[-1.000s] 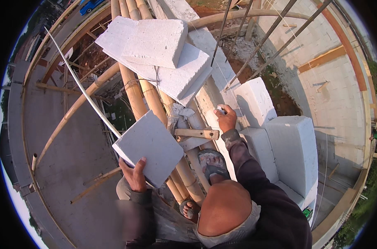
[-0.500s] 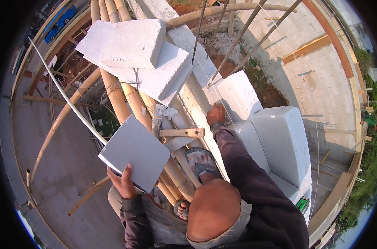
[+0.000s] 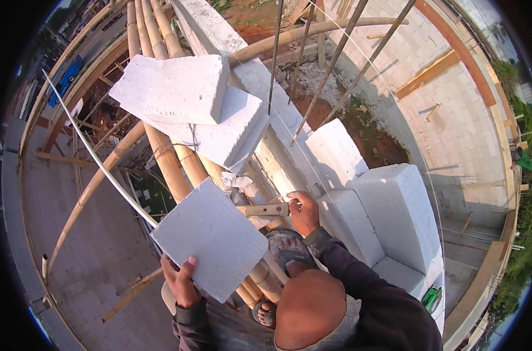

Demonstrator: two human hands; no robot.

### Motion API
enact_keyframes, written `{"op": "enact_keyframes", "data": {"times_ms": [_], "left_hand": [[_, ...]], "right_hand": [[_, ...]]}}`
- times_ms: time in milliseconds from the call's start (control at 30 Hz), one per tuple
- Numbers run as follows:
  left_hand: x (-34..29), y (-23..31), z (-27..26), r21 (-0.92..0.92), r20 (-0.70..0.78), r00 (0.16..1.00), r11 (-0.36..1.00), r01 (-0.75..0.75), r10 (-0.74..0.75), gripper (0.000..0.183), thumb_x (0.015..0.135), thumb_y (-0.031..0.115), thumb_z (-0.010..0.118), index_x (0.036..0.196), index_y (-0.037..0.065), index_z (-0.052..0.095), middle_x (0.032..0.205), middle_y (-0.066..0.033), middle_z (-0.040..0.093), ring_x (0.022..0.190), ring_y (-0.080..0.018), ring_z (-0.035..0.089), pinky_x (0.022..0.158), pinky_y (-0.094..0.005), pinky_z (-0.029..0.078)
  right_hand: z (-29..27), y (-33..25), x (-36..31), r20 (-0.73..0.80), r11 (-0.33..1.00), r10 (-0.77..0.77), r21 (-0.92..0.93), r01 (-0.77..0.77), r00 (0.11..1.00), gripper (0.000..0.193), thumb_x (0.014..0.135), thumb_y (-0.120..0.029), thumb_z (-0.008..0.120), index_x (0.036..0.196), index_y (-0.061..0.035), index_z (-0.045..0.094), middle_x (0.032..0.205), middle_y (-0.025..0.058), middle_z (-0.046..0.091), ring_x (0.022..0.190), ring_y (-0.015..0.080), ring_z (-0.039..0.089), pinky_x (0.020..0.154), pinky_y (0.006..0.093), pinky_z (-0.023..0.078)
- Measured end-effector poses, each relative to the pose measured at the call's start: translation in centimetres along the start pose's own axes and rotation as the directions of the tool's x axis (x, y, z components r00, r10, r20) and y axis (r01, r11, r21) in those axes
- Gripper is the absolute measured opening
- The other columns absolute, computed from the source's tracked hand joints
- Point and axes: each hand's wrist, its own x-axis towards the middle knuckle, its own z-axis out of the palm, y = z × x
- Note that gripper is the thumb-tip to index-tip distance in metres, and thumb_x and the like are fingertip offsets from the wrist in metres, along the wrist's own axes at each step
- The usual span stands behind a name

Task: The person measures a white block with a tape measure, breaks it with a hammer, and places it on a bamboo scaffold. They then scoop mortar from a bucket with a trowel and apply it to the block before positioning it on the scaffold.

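Observation:
My left hand (image 3: 182,282) grips a square-faced, pale aerated concrete block (image 3: 210,238) by its lower left edge, thumb on top and fingers beneath. The block is held tilted above the bamboo poles. My right hand (image 3: 305,215) has its fingers curled, the thumb and forefinger close together. It is at the right end of a flat wooden piece (image 3: 264,210) with two dark round spots. Whether the fingers hold that piece does not show clearly. Just below lies my sandalled foot (image 3: 289,248).
Stacked white blocks (image 3: 172,88) rest on bamboo poles (image 3: 166,155) ahead. More blocks (image 3: 394,213) stand along the wall top at right, with a taut string beside them. Steel bars (image 3: 330,70) rise ahead. A small green tool (image 3: 432,298) lies at lower right. Deep drops flank both sides.
My right hand has come back from the wall beside the blocks to the wooden piece. My left hand has shifted the held block slightly to the right. The whole view has moved a little.

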Motion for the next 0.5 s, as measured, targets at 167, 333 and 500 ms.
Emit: {"op": "enact_keyframes", "data": {"times_ms": [167,333,500], "left_hand": [[-0.4,2.5,4.7,-0.026,0.222,0.975,1.0,0.012,-0.006,0.091,0.068,0.033,0.078,0.137,-0.008,0.036,0.121,-0.0214,0.05,0.112,-0.0312,0.052,0.1,-0.0451,0.043],[2.6,2.1,11.9,0.053,0.326,0.945,0.998,-0.036,0.017,0.095,0.066,0.031,0.086,0.131,-0.013,0.031,0.116,-0.0245,0.049,0.107,-0.0323,0.056,0.092,-0.0406,0.051],[4.7,1.3,15.4,0.057,0.401,0.915,0.996,-0.065,0.037,0.093,0.067,0.027,0.086,0.128,-0.015,0.03,0.114,-0.0259,0.051,0.097,-0.0332,0.063,0.081,-0.0398,0.057]], "right_hand": [[-6.6,-4.7,0.2,-0.145,0.94,-0.325,-0.159,0.302,0.934,0.016,0.088,0.001,0.057,0.101,0.0016,0.066,0.102,0.0154,0.065,0.09,0.0304,0.065,0.079,0.0368,0.053],[-7.8,-0.5,5.0,-0.089,0.925,-0.214,-0.338,0.172,0.973,0.023,0.085,-0.006,0.058,0.105,0.0018,0.067,0.092,0.0205,0.068,0.086,0.0419,0.065,0.082,0.045,0.052],[-9.2,1.2,5.7,0.11,0.993,0.114,0.018,-0.116,0.987,0.024,0.083,-0.007,0.054,0.096,0.0036,0.071,0.079,0.0188,0.07,0.075,0.0339,0.068,0.075,0.0421,0.054]]}}
